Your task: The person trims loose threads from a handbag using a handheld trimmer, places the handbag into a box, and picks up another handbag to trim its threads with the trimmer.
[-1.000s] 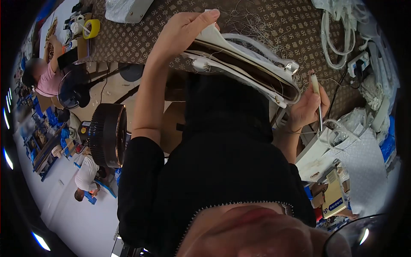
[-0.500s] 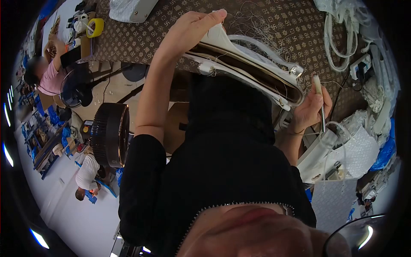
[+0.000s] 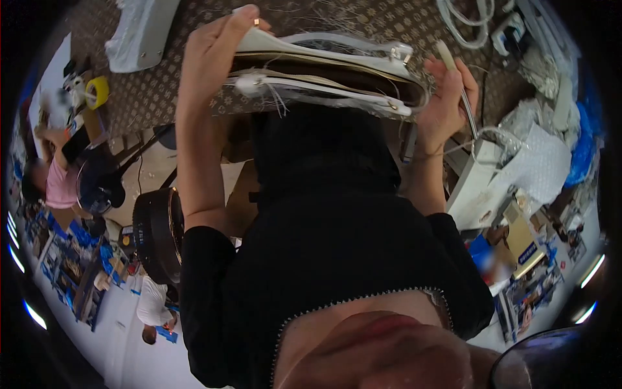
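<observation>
A white handbag [image 3: 278, 45] is held over the table, its zipped top open and the brown lining [image 3: 330, 68] showing. My left hand [image 3: 214, 55] grips the bag's left end, thumb on top near a small metal fitting. Loose pale threads [image 3: 277, 97] hang from the near handle tab. At the bag's right end is my right hand [image 3: 447, 97], fingers curled round a slim tool with a cream handle [image 3: 446, 55] and a thin metal shaft [image 3: 468, 113] pointing back toward me. Whether the right fingers also touch the bag I cannot tell.
Brown patterned cloth [image 3: 162, 97] covers the table, with thread scraps [image 3: 304, 16] at the back. Another white bag [image 3: 139, 39] and yellow tape [image 3: 97, 93] lie left. Plastic-wrapped goods [image 3: 538, 155] crowd the right. A fan [image 3: 157, 233] and two people stand off to the left.
The handbag has turned from a steep slant to nearly level, with both hands still at its ends. The whole view has shifted, so the hands and bag appear further left and higher.
</observation>
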Tool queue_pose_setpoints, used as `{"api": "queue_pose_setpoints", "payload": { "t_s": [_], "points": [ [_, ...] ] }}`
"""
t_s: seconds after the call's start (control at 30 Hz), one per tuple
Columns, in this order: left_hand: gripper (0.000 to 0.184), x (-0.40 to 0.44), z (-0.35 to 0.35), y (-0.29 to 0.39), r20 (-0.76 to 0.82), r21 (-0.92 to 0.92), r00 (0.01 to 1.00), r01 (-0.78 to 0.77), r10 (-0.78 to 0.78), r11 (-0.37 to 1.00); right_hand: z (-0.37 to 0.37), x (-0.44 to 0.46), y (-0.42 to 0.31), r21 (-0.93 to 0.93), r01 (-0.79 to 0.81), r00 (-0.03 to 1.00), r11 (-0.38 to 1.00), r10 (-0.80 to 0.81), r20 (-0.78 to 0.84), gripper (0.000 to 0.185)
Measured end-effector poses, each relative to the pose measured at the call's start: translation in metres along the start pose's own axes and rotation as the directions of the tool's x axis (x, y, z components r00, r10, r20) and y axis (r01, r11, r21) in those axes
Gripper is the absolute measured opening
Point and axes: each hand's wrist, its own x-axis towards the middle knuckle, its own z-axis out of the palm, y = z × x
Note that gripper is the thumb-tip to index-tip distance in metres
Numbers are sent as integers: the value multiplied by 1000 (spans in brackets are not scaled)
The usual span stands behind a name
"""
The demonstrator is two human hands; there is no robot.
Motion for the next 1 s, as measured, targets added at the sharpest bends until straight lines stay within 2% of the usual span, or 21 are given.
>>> {"api": "queue_pose_setpoints", "payload": {
  "t_s": [0.03, 0.07, 0.1, 0.13, 0.17, 0.23, 0.27, 0.3, 0.4, 0.43, 0.47, 0.6, 0.67, 0.73, 0.8, 0.9, 0.97, 1.0],
  "points": [
    [40, 2, 0, -4, -21, -17, 999, -46, 46, 999, -3, 0, 1, 25, 39, 998, 999, -40, 48, 24],
    [35, 7, -1, -11, -64, 7, 980, -191, 191, 982, -2, -3, 1, 80, 2, 999, 997, -5, 37, 22],
    [32, 6, 6, -14, -219, 143, 889, -378, 402, 915, -2, -6, 0, 142, -35, 999, 989, 31, 32, 21],
    [30, 1, 13, -11, -341, 307, 725, -515, 598, 800, -5, -8, 3, 68, -16, 999, 998, 13, 45, 22],
    [26, -8, 16, -5, -350, 408, 630, -564, 694, 718, -5, -9, 2, 60, -16, 999, 998, 14, 34, 22],
    [20, -41, 18, 13, -215, 267, 665, -665, 716, 698, -2, -12, 0, 147, -54, 998, 988, 53, 14, 22],
    [21, -55, 24, 25, -42, 207, 674, -716, 738, 666, -3, -12, 0, 148, -57, 998, 987, 56, 13, 22],
    [22, -64, 35, 35, 129, 137, 656, -755, 744, 642, -3, -13, 1, 149, -63, 998, 987, 59, 30, 23],
    [41, -59, 77, 27, 353, 395, 807, -587, 473, 706, -2, -14, 0, 154, -66, 997, 986, 59, 53, 23],
    [49, -49, 87, 18, 401, 493, 843, -528, 358, 691, 0, -14, -1, 154, -53, 998, 987, 47, 49, 24],
    [62, -43, 89, 15, 498, 432, 864, -323, 76, 842, 0, -14, -1, 155, -57, 998, 986, 50, 45, 24],
    [64, -50, 87, 5, 540, 366, 828, -394, 153, 843, -4, -18, -6, 145, -108, 992, 984, 97, 80, 24],
    [66, -48, 86, -3, 610, 343, 772, -460, 178, 819, -3, -18, -4, 121, -143, 986, 982, 131, 107, 24],
    [64, -47, 89, -1, 634, 351, 760, -448, 144, 823, -2, -16, 4, -49, -21, 998, 999, 24, 57, 23],
    [63, -46, 92, -2, 657, 353, 744, -445, 120, 823, 0, -15, 3, -69, -19, 997, 997, 24, 69, 23],
    [58, -48, 96, -7, 643, 343, 742, -503, 192, 794, 0, -13, 4, -97, 5, 996, 995, 4, 92, 23],
    [53, -44, 96, -8, 683, 220, 695, -490, 225, 844, 0, -13, 4, -98, 27, 995, 995, -17, 101, 23],
    [53, -43, 96, -9, 684, 220, 694, -489, 224, 844, 1, -13, 4, -85, 9, 996, 996, -1, 89, 23]
  ]
}}
